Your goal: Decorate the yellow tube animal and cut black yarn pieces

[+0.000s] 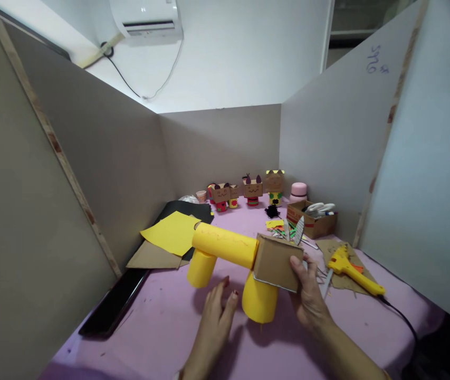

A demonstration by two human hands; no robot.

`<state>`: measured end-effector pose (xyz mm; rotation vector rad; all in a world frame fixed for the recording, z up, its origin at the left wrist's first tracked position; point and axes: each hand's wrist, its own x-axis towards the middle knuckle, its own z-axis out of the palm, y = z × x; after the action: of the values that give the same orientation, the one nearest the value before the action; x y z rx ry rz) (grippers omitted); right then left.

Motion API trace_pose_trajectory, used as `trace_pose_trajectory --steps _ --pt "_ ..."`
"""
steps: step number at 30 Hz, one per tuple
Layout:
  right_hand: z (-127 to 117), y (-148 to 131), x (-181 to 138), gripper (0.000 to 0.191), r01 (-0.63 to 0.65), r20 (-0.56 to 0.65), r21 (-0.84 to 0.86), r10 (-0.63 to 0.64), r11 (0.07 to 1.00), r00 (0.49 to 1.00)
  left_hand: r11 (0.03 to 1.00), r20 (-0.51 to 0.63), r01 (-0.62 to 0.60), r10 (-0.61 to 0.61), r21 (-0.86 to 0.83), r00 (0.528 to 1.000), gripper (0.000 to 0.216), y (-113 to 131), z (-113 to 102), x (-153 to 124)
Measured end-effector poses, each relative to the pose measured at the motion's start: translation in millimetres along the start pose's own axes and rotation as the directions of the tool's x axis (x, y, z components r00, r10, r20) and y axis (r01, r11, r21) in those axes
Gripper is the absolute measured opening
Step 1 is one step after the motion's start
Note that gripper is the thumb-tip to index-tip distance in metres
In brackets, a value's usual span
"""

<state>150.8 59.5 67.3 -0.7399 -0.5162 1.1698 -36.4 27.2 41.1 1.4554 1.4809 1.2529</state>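
A toy animal made of yellow paper tubes (225, 244) and a cardboard box head (277, 262) is tilted above the pink tabletop. Two pointed grey ears stick up from the head. My right hand (307, 290) grips the right side of that head, thumb on its front face. Two short yellow tube legs hang below the body, and a thin yellow strand dangles under the right one. My left hand (219, 316) is apart from the toy, just below its body, fingers spread and holding nothing.
Yellow and black paper (169, 232) and cardboard lie left, near a black phone-like slab (114, 306). A yellow glue gun (353, 269) with its cord lies right. Behind are a cardboard box (312, 224) with scissors, paper scraps, a pink bottle (298, 192) and several cardboard figures (252, 190).
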Motion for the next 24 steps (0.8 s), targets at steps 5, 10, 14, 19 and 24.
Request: trace_pose_trajectory --steps 5,10,14,19,24 --pt "10.4 -10.4 1.0 0.045 -0.017 0.026 0.007 0.017 1.000 1.000 0.976 0.030 0.081 -0.076 -0.203 0.997 0.069 12.2 5.4 21.0" --pt "18.9 -10.6 0.1 0.049 0.049 0.056 -0.007 -0.048 0.999 0.997 0.972 -0.039 0.003 -0.013 -0.233 0.999 0.073 28.4 15.4 15.5" --pt "22.4 -12.0 0.2 0.057 0.167 0.096 -0.020 -0.164 0.986 0.982 0.994 -0.254 -0.104 0.089 -0.045 0.963 0.053 47.7 6.4 -4.7" --pt "31.6 -22.1 -5.3 0.064 0.328 0.180 -0.029 -0.318 0.944 0.931 0.871 -0.113 -0.430 0.464 0.238 0.879 0.065 92.3 -23.0 3.0" --pt "43.7 -29.7 -18.5 0.070 0.461 0.236 -0.121 -0.426 0.879 0.873 0.789 0.203 -0.570 0.534 0.229 0.821 0.094 149.5 -43.4 30.5"
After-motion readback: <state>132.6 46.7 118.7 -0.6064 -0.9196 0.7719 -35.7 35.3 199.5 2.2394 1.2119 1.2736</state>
